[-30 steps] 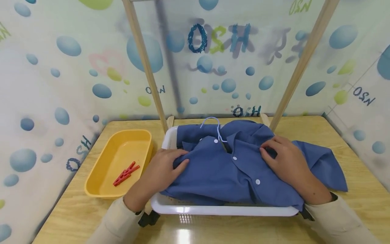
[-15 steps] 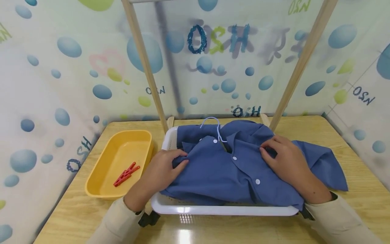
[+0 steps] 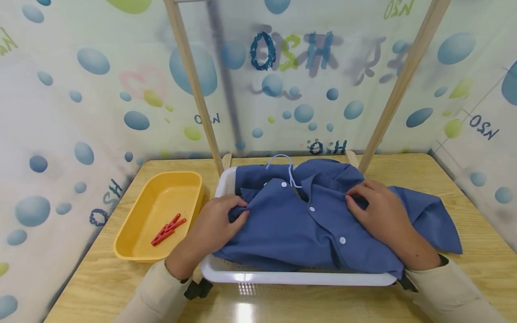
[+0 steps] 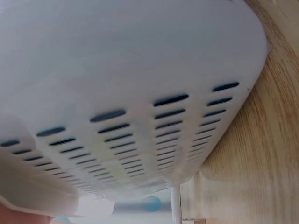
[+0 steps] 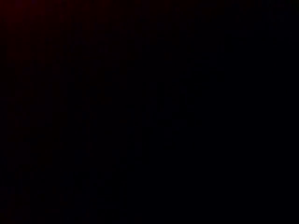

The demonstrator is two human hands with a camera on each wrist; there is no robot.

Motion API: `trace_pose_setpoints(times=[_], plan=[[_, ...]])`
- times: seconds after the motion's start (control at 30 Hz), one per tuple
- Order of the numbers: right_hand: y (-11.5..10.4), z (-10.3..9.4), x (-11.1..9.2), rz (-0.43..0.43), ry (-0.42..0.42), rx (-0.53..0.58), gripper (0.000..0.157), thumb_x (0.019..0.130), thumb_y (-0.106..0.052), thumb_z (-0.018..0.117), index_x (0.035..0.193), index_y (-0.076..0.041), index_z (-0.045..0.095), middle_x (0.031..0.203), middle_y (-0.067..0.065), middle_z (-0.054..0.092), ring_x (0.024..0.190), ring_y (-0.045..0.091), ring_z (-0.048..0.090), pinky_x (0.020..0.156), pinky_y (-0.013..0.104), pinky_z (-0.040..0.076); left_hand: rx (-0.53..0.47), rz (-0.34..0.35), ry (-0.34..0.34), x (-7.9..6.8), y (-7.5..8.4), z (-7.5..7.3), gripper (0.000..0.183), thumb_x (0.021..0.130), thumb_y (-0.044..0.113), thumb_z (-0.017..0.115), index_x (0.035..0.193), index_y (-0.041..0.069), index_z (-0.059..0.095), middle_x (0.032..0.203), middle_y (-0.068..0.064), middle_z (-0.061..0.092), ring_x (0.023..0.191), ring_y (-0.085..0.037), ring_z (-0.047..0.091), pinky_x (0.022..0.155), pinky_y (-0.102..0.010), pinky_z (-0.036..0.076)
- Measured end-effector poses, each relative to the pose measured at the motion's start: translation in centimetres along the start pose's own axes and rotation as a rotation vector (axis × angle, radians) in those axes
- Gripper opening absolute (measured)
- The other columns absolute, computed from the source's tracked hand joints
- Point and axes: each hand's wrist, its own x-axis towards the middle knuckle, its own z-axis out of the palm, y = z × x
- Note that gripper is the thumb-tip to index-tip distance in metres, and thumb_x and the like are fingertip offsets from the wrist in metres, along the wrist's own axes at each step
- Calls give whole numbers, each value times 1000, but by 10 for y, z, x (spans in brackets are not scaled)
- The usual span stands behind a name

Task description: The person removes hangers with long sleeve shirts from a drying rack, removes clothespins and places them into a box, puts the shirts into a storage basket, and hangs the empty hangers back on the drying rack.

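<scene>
Left hand (image 3: 216,223) and right hand (image 3: 378,211) pinching blue shirt (image 3: 282,224), long axis nine to three, hanger hook (image 3: 290,168) toward twelve o'clock

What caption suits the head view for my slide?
Left hand and right hand hold a blue shirt lying across a white basket, pale hanger hook poking out.

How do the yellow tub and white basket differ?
The yellow tub holds red clothespins; the white basket has a blue shirt lying over it. The basket looks larger than the tub. The basket's wall is slotted; the tub's visible walls look solid. Both have rounded corners and stand on the table.
</scene>
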Motion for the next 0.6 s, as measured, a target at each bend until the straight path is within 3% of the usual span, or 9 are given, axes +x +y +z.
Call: trace_pose_setpoints(times=[0.2, 0.6], plan=[[-1, 0, 0, 4, -3, 0, 5, 83, -9, 75, 87, -5, 74, 84, 8, 65, 78, 25, 61, 65, 44, 49, -1, -16, 19, -1, 0, 1, 8, 90, 19, 73, 89, 14, 67, 87, 1, 69, 74, -12, 60, 71, -27, 55], [0, 0, 0, 11, -3, 7, 5, 84, -9, 75, 87, -6, 74, 86, 8, 65, 80, 26, 62, 67, 46, 50, -1, -33, 17, -1, 0, -1, 16, 92, 23, 71, 82, 17, 59, 74, 5, 58, 63, -8, 52, 58, -21, 44]])
